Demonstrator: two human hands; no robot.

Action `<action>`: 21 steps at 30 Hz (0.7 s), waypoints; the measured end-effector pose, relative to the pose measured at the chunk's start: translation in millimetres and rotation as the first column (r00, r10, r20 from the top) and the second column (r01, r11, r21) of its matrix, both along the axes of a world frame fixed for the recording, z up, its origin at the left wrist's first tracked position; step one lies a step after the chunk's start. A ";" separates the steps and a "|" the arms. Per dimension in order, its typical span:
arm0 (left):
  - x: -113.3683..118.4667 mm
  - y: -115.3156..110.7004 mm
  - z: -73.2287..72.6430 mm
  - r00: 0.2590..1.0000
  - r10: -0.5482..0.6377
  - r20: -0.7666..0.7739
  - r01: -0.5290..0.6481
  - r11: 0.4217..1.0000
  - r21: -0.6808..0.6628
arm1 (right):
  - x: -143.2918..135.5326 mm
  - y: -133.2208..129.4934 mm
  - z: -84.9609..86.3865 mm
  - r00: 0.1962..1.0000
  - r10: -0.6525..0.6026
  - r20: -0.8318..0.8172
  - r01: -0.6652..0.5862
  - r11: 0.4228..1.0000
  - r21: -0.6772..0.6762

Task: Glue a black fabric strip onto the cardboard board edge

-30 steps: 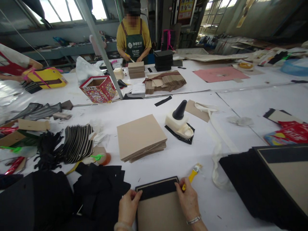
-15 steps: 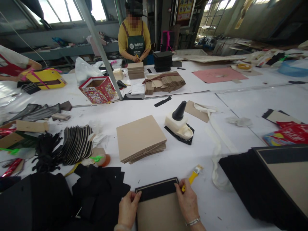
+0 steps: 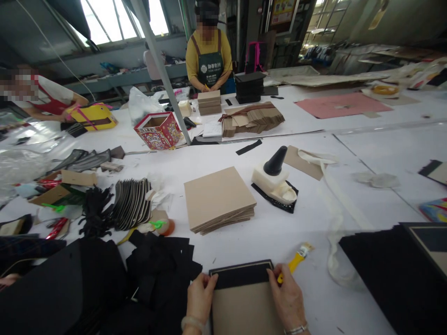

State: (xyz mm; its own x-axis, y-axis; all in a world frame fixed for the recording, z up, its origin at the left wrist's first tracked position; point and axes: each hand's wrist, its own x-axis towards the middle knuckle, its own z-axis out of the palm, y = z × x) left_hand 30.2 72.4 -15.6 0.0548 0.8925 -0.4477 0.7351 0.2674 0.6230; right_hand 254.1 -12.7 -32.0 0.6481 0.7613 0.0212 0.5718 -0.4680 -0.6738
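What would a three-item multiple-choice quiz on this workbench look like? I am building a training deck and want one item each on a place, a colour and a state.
1. Where does the yellow-handled brush lie?
A. Just right of the right hand
B. On the stack of tan boards
C. Inside the red patterned box

2. What colour is the strip along the top of the board under the hands?
A. Pink
B. Black
C. Yellow

3. How do the hands stand on that board?
A. Both lifted clear of it
B. Only the left hand touches it
C. Both press on its top corners

Answers:
1 A, the brush lies on the white table beside the right hand's fingers.
2 B, a black strip covers the board's far edge.
3 C, each hand's fingers rest on one end of the black strip.
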 end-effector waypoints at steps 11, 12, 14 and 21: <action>-2.4 -1.1 -3.1 0.999 -0.049 -0.017 0.048 0.999 -0.017 | -0.6 -1.8 -5.7 0.995 0.035 0.090 -0.036 0.999 0.011; -3.1 -2.0 -3.7 0.998 -0.059 -0.032 0.058 0.998 -0.008 | -1.0 -1.5 -5.7 0.994 0.039 0.106 -0.041 0.999 0.014; -3.7 -4.4 -5.2 0.993 -0.079 -0.087 0.082 0.996 0.039 | -1.5 -1.1 -6.1 0.989 0.044 0.139 -0.048 0.999 0.024; 8.4 -11.4 -12.6 0.791 -0.426 -0.438 0.611 0.512 0.604 | 2.4 -4.5 -16.0 0.941 0.140 0.309 -0.183 0.976 0.116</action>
